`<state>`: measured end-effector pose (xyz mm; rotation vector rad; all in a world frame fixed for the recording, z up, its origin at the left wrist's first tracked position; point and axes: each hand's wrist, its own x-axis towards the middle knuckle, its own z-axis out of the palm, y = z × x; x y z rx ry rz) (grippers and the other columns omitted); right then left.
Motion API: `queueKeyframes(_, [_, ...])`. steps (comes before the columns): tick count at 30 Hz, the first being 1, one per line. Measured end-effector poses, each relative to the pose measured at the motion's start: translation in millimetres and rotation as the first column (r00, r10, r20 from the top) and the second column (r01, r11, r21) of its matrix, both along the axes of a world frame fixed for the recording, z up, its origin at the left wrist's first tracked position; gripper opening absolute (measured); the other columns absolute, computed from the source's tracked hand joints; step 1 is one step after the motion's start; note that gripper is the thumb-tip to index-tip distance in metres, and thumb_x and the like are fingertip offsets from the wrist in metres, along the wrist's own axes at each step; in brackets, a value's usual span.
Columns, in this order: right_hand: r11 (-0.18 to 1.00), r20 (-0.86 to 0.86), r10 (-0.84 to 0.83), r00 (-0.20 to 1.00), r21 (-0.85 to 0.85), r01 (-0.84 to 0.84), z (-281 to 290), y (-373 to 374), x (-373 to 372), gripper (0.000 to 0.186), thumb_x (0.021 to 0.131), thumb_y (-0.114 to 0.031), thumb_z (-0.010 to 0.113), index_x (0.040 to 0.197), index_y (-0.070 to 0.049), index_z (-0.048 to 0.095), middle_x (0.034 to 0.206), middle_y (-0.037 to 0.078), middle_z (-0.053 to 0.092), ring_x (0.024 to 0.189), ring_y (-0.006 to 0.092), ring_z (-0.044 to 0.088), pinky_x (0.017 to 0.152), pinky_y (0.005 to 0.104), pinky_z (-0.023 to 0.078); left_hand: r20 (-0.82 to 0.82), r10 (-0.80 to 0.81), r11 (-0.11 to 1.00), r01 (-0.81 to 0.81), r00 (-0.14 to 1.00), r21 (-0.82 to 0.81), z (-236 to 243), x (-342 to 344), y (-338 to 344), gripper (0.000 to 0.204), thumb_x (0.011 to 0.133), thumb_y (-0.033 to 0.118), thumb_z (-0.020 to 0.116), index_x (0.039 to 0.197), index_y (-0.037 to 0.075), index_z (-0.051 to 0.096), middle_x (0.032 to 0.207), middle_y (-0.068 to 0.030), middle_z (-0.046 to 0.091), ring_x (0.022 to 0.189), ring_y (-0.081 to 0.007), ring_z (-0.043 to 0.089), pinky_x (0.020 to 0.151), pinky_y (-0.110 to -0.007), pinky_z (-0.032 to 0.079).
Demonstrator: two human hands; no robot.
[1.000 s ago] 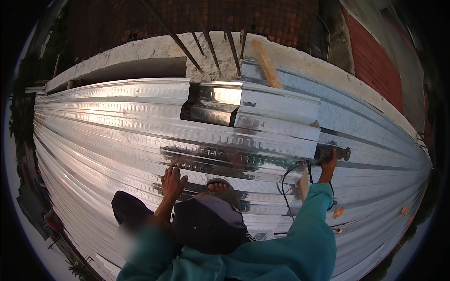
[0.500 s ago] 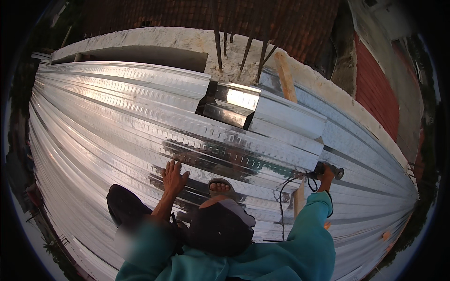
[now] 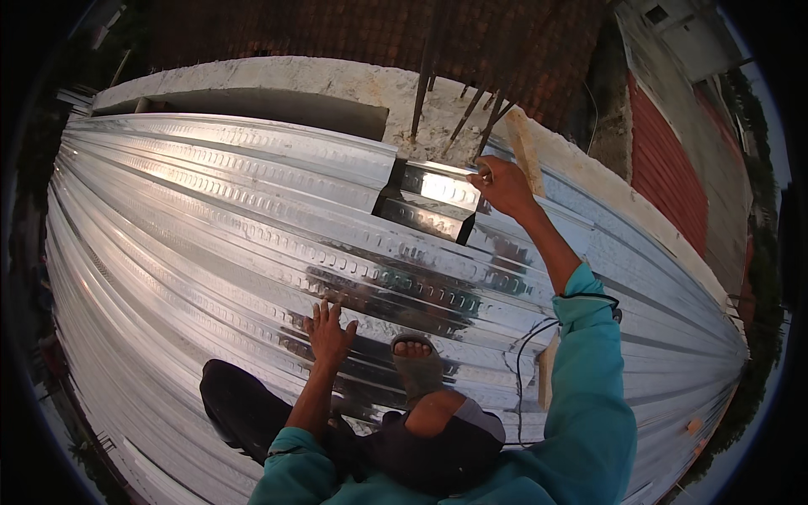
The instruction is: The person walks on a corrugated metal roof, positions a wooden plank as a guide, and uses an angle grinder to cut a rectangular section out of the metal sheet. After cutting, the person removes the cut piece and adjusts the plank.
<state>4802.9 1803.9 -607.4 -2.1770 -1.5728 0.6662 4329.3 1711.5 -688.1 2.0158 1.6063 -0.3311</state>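
My left hand (image 3: 330, 338) lies palm down with fingers spread on the ribbed metal decking (image 3: 210, 206). My right hand (image 3: 505, 187) reaches to the far side and is closed, thumb and fingers pinching the upper corner of the metal sheet (image 3: 507, 237) right of a cut-out. Inside the cut-out a shiny lower metal surface (image 3: 436, 187) shows. Beyond my right forearm, a dark end of a power tool (image 3: 617, 315) peeks out, mostly hidden by the sleeve. Its black cord (image 3: 520, 362) curves over the decking.
Several upright steel bars (image 3: 421, 97) rise from the rough concrete beam (image 3: 337, 80) along the far edge. A wooden board (image 3: 523, 151) leans near them, and another wood piece (image 3: 547, 370) lies by the cord. My sandalled foot (image 3: 414, 362) stands between my hands.
My right hand has let go of the power tool and moved up and left to the sheet's corner by the cut-out. The left hand stays flat on the decking.
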Motion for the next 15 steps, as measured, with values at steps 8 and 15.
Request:
queueKeyframes(8, [0.891,0.242,0.401,0.883,-0.327,-0.316,-109.8,124.9,-54.2,0.035,0.079,-0.014,0.069,0.111,0.002,0.066,0.099,0.022,0.070,0.098,0.0392,0.070,0.083,0.0475,0.057,0.021,0.028,1.000,-0.028,0.999,-0.011,3.3,-2.4,-3.9,0.065,0.089,0.039,0.072,0.144,0.011,0.052,0.159,-0.0184,0.039,0.152,-0.0377,0.026,0.124,-0.058,0.013])
queueKeyframes(15, [0.854,0.216,0.456,0.863,-0.380,-0.356,-140.4,124.4,-37.8,0.017,0.081,-0.013,0.063,0.090,0.001,0.060,0.090,0.025,0.069,0.087,0.0445,0.069,0.071,0.0523,0.057,0.051,0.035,0.999,-0.035,0.998,0.005,-1.1,-6.7,-7.4,0.065,0.089,0.039,0.072,0.144,0.011,0.052,0.160,-0.0192,0.038,0.153,-0.0386,0.025,0.123,-0.059,0.011])
